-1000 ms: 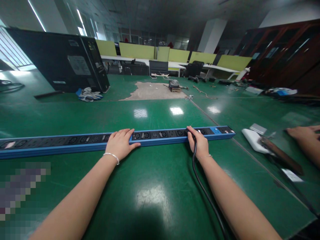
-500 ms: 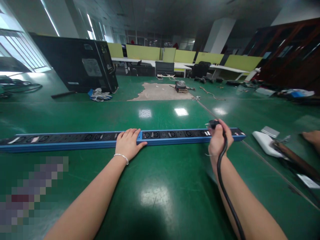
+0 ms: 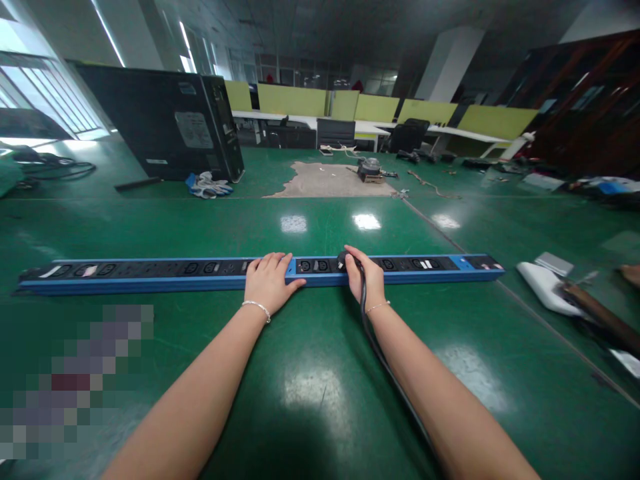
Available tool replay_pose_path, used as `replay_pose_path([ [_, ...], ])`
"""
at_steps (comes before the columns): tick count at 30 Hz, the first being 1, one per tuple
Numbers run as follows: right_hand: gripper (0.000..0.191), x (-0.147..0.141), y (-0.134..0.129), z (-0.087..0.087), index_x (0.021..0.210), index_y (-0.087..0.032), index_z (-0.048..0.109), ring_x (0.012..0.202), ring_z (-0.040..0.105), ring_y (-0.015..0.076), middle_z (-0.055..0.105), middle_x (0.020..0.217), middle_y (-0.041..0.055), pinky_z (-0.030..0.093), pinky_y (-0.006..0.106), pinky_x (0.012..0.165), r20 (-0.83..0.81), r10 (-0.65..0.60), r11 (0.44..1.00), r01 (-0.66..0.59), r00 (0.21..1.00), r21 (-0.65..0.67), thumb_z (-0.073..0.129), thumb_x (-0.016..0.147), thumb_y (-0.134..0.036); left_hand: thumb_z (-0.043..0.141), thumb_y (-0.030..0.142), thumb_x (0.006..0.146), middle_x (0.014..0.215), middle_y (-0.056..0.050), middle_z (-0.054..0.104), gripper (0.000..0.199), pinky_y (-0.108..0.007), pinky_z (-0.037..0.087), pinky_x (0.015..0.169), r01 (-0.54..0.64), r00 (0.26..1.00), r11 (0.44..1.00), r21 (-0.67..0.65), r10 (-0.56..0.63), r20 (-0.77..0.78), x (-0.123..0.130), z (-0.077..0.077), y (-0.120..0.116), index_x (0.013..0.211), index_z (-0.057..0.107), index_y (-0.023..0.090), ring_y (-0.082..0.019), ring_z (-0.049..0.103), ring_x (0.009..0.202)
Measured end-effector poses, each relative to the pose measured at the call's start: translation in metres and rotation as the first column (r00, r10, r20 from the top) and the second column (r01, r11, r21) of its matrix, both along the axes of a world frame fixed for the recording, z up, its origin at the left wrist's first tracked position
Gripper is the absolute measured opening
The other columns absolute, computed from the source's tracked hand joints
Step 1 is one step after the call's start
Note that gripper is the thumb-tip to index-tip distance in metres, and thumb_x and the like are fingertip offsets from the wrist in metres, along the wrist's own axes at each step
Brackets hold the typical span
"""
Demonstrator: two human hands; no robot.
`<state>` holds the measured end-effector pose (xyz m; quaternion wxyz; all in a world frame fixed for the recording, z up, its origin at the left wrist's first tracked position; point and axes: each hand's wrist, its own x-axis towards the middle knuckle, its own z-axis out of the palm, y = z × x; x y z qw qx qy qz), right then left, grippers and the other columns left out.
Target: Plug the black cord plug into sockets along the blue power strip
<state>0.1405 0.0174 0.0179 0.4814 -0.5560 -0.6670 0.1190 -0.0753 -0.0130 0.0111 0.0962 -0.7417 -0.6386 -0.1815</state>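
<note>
A long blue and black power strip (image 3: 150, 283) lies across the green table, its sockets facing up. My left hand (image 3: 269, 283) rests over the strip near its middle, fingers lying on top and thumb stretched to the right along the front edge. To the right of it, my right hand (image 3: 367, 277) grips a black plug (image 3: 342, 260) at the strip's sockets. From the plug a black cable (image 3: 376, 347) runs down along my right forearm. Whether the plug's pins are in a socket cannot be seen.
A black computer case (image 3: 175, 127) stands at the back left, beside white and blue gloves (image 3: 209, 186). At the right lie a white device (image 3: 544, 287) and a brown bar (image 3: 603, 311). Part of another person's hand (image 3: 631, 275) shows at the right edge.
My right hand has moved left with the plug, from near the strip's right end to close beside my left hand. The view has shifted slightly; my left hand stays on the strip.
</note>
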Motion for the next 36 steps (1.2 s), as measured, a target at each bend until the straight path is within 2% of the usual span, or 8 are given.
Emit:
replay_pose_path([
  [5, 0.032, -0.014, -0.002, 0.010, 0.109, -0.025, 0.067, 0.080, 0.068, 0.0204, 0.072, 0.096, 0.0038, 0.053, 0.031, 0.077, 0.296, -0.046, 0.998, 0.033, 0.954, 0.049, 0.045, 0.086, -0.031, 0.046, 0.059, 0.082, 0.131, -0.009, 0.054, 0.060, -0.043, 0.029, 0.101, 0.001, 1.000, 1.000, 0.000, -0.001, 0.019, 0.001, 0.000, 0.000, 0.129, 0.049, 0.022, -0.027, 0.044, 0.123],
  [7, 0.033, -0.020, -0.002, 0.012, 0.109, -0.026, 0.067, 0.078, 0.068, 0.0203, 0.072, 0.095, 0.0038, 0.054, 0.031, 0.076, 0.352, -0.067, 0.997, 0.048, 0.934, 0.064, 0.045, 0.086, -0.029, 0.047, 0.059, 0.081, 0.132, -0.009, 0.054, 0.060, -0.044, 0.029, 0.101, -0.002, 1.000, 1.000, -0.008, 0.002, 0.026, 0.001, 0.001, 0.000, 0.130, 0.048, 0.023, -0.027, 0.043, 0.123],
  [11, 0.033, -0.027, 0.001, 0.011, 0.109, -0.024, 0.067, 0.077, 0.069, 0.0217, 0.073, 0.091, 0.0051, 0.054, 0.033, 0.075, 0.342, -0.136, 0.991, 0.132, 0.930, 0.036, 0.044, 0.086, -0.029, 0.047, 0.060, 0.080, 0.132, -0.010, 0.053, 0.062, -0.044, 0.028, 0.101, 0.004, 1.000, 1.000, -0.019, -0.004, 0.031, 0.001, 0.000, 0.000, 0.131, 0.047, 0.023, -0.028, 0.042, 0.124],
  [15, 0.034, -0.029, -0.003, 0.001, 0.111, -0.021, 0.066, 0.093, 0.067, 0.0226, 0.069, 0.106, 0.0079, 0.052, 0.035, 0.085, 0.293, -0.123, 0.992, 0.111, 0.948, 0.059, 0.043, 0.087, -0.027, 0.045, 0.060, 0.081, 0.133, -0.010, 0.052, 0.063, -0.044, 0.026, 0.102, 0.013, 1.000, 1.000, -0.010, -0.013, 0.029, 0.000, 0.000, 0.000, 0.131, 0.047, 0.021, -0.027, 0.041, 0.125],
  [18, 0.035, -0.026, -0.008, -0.011, 0.115, -0.020, 0.063, 0.106, 0.062, 0.0210, 0.064, 0.116, 0.0095, 0.044, 0.040, 0.097, 0.253, -0.105, 0.992, 0.082, 0.962, 0.100, 0.040, 0.088, -0.025, 0.045, 0.060, 0.081, 0.134, -0.009, 0.051, 0.063, -0.044, 0.026, 0.103, 0.011, 1.000, 1.000, -0.025, -0.011, 0.029, 0.000, 0.000, 0.000, 0.132, 0.046, 0.022, -0.028, 0.040, 0.126],
  [21, 0.035, -0.022, -0.011, -0.019, 0.118, -0.022, 0.061, 0.114, 0.057, 0.0208, 0.061, 0.122, 0.0096, 0.036, 0.046, 0.104, 0.286, -0.105, 0.990, 0.073, 0.952, 0.122, 0.041, 0.088, -0.023, 0.045, 0.061, 0.081, 0.135, -0.009, 0.050, 0.064, -0.044, 0.026, 0.103, 0.010, 1.000, 0.999, -0.040, -0.008, 0.028, 0.000, 0.001, 0.000, 0.132, 0.046, 0.023, -0.028, 0.039, 0.126],
  [25, 0.035, -0.019, -0.012, -0.019, 0.120, -0.024, 0.059, 0.111, 0.059, 0.0200, 0.060, 0.123, 0.0077, 0.038, 0.044, 0.102, 0.341, -0.105, 0.989, 0.060, 0.934, 0.139, 0.043, 0.088, -0.024, 0.045, 0.061, 0.081, 0.135, -0.009, 0.050, 0.065, -0.044, 0.026, 0.103, 0.004, 1.000, 0.999, -0.037, -0.003, 0.030, 0.001, 0.001, 0.000, 0.132, 0.046, 0.022, -0.027, 0.039, 0.127],
  [36, 0.035, -0.017, -0.013, -0.017, 0.119, -0.023, 0.059, 0.107, 0.061, 0.0197, 0.062, 0.121, 0.0077, 0.039, 0.041, 0.100, 0.338, -0.113, 0.985, 0.062, 0.934, 0.160, 0.043, 0.088, -0.025, 0.046, 0.061, 0.081, 0.134, -0.009, 0.051, 0.064, -0.043, 0.026, 0.104, 0.013, 0.999, 1.000, -0.007, -0.012, 0.035, 0.001, -0.002, 0.000, 0.131, 0.046, 0.021, -0.026, 0.041, 0.126],
])
